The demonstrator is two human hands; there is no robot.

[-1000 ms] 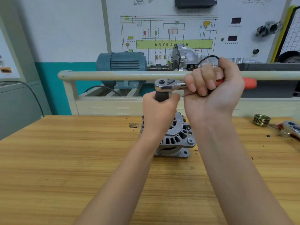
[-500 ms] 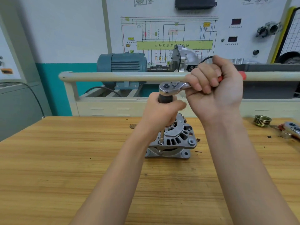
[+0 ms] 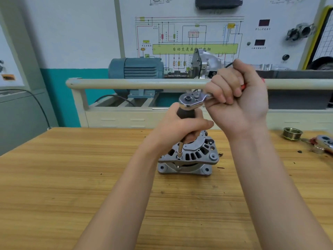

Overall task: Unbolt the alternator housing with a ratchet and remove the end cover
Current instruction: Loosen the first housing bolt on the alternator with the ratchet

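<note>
A grey alternator [image 3: 191, 159] stands on the wooden table [image 3: 72, 177], its vented end cover facing up. A chrome ratchet [image 3: 191, 99] with a red handle sits on top of a dark-gripped extension [image 3: 185, 114]. The extension's thin steel shaft runs down to a bolt [image 3: 179, 156] at the housing's front left ear. My left hand [image 3: 180, 129] grips the dark extension just below the ratchet head. My right hand [image 3: 236, 100] is wrapped around the ratchet handle, hiding most of it.
A brass pulley [image 3: 292, 133] and a second ratchet [image 3: 322, 144] lie at the table's right edge. Behind the table runs a cream rail [image 3: 135, 83], with a blue motor [image 3: 137, 69] and a wiring-diagram board beyond.
My right hand has swung the ratchet handle away from me and leftward, so less red handle shows. The view has shifted, and the extension shaft and bolt now show below my left hand.
</note>
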